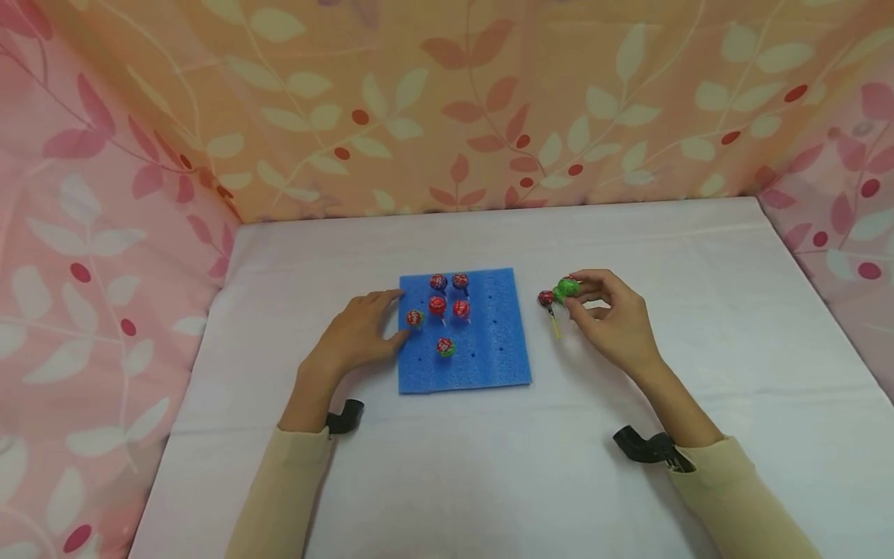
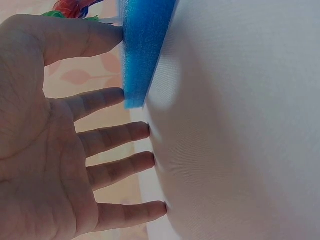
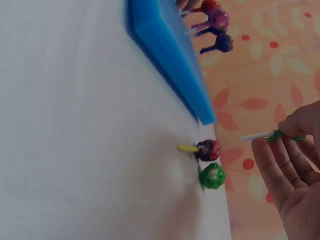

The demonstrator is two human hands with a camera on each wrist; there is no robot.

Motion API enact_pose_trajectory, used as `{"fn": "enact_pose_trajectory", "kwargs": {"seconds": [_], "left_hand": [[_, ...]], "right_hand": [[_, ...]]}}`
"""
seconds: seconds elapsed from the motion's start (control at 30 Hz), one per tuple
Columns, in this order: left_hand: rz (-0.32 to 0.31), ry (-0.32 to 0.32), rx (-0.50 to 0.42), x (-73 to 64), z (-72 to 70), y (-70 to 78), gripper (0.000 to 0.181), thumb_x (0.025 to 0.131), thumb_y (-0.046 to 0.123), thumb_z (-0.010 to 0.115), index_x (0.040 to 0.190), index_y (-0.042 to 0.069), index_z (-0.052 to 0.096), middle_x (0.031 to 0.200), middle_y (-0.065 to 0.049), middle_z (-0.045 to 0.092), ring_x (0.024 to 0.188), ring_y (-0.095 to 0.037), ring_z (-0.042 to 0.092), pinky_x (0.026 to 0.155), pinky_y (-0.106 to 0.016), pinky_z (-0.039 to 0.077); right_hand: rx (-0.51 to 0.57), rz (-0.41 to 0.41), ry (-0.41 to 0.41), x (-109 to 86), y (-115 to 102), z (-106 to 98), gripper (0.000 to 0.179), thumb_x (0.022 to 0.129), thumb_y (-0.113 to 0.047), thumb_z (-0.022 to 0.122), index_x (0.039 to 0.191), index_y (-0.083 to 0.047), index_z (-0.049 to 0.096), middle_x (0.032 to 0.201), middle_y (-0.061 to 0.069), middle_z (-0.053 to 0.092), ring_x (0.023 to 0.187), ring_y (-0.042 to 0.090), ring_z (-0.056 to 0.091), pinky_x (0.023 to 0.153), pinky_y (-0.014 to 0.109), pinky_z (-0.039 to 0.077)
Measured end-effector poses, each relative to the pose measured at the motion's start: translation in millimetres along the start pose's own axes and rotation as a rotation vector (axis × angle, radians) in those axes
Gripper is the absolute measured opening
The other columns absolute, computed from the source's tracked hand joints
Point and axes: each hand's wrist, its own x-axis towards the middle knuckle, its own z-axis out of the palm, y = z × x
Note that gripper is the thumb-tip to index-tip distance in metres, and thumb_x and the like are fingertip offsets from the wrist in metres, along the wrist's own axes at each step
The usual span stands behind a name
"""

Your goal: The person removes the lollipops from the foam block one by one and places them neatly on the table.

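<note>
My right grip (image 1: 618,318) pinches a lollipop (image 3: 273,135), likely light and hard, best held head-end; my left grip (image 1: 356,332), fingers spread, touches blue foam (image 1: 483,334).

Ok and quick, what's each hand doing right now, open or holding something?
Left hand: open, touching the edge of the blue foam.
Right hand: closed, pinching a green lollipop.

My left hand (image 1: 358,330) touches blue board (image 1: 489,373) bearing six lollipops (image 1: 437,305); my right hand (image 1: 618,322) pinches a green lollipop (image 1: 570,286).
</note>
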Motion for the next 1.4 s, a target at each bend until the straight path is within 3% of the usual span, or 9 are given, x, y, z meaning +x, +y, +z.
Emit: {"fn": "enact_pose_trajectory", "kwargs": {"seconds": [0.23, 0.63, 0.97, 1.4], "left_hand": [[-0.002, 0.004, 0.004, 0.8, -0.5, 0.1, 0.073, 0.097, 0.046, 0.065, 0.161, 0.017, 0.044, 0.164, -0.014, 0.048, 0.153, -0.042, 0.043, 0.122, -0.066, 0.040], [-0.007, 0.001, 0.009, 0.3, -0.2, -0.4, 0.073, 0.097, 0.046, 0.065, 0.161, 0.018, 0.044, 0.164, -0.014, 0.048, 0.153, -0.042, 0.043, 0.121, -0.066, 0.040], [-0.015, -0.004, 0.007, 0.1, -0.6, 0.5, 0.074, 0.097, 0.046, 0.065, 0.162, 0.019, 0.043, 0.165, -0.013, 0.047, 0.153, -0.042, 0.042, 0.120, -0.067, 0.040], [-0.017, 0.009, 0.006, -1.0, -0.9, 2.2, 0.073, 0.097, 0.046, 0.066, 0.161, 0.018, 0.045, 0.165, -0.013, 0.048, 0.153, -0.042, 0.044, 0.119, -0.069, 0.041]], "right_hand": [[-0.020, 0.067, 0.010, 2.9, 12, -8, 0.044, 0.092, 0.002, 0.076, 0.134, 0.000, 0.065, 0.100, 0.020, 0.072, 0.084, -0.011, 0.064, 0.068, 0.005, 0.054], [-0.223, 0.112, -0.057, 9.4, 35, -14, 0.034, 0.091, -0.002, 0.077, 0.124, -0.001, 0.069, 0.095, 0.019, 0.077, 0.074, -0.014, 0.059, 0.066, 0.004, 0.047], [-0.237, 0.220, -0.131, 13.0, 39, -19, 0.032, 0.091, -0.004, 0.075, 0.122, 0.003, 0.070, 0.097, 0.024, 0.077, 0.070, -0.013, 0.060, 0.065, 0.004, 0.046], [-0.286, 0.286, -0.179, 14.8, 41, -20, 0.034, 0.093, -0.010, 0.074, 0.123, 0.004, 0.069, 0.099, 0.023, 0.077, 0.069, -0.010, 0.060, 0.066, 0.008, 0.044]]}}
